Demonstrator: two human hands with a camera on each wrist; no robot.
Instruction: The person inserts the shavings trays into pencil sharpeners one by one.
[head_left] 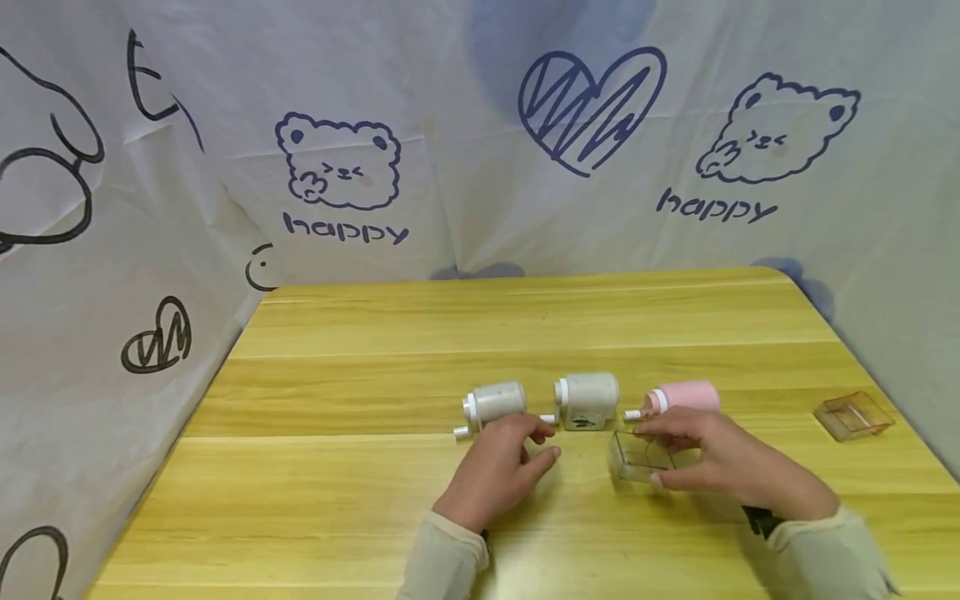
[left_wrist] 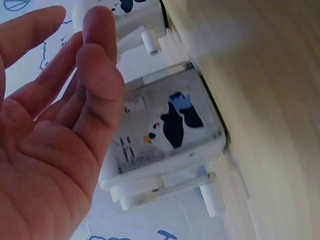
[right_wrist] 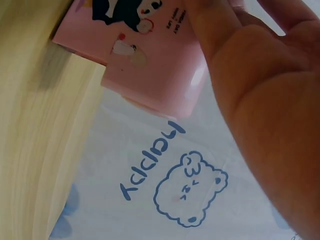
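- Head view: your right hand [head_left: 712,458] pinches the clear tray [head_left: 632,468] by its right end, thumb on the near side and fingers on the far side, probably so the left end stays free.
- The tray is on your side of the row, between the middle sharpener [head_left: 590,396] and the pink sharpener [head_left: 686,395]; you can't tell whether it touches the table [head_left: 337,517].
- Your left hand [head_left: 495,475] holds nothing; thumb and forefinger stand apart just beside the left sharpener [head_left: 498,402], perhaps to keep a steadying hand close.
- All three sharpeners lie in a row with their cranks to the left, likely to give them one common facing.
- The amber tray [head_left: 855,417] sits apart at the right, maybe set there to leave you room.
- Your left hand covers part of the left sharpener, your right hand part of the pink one and the tray's right end.
- Left wrist view: your fingers bend loosely around nothing, in front of a pale sharpener with a bird print [left_wrist: 175,120]. They hide its edge, and another sharpener is cut off at the top.
- Right wrist view: the pink sharpener's panda print [right_wrist: 122,11] is cropped by the top edge. Your fingertips and the tray are out of sight, so this view alone can't confirm the pinch.
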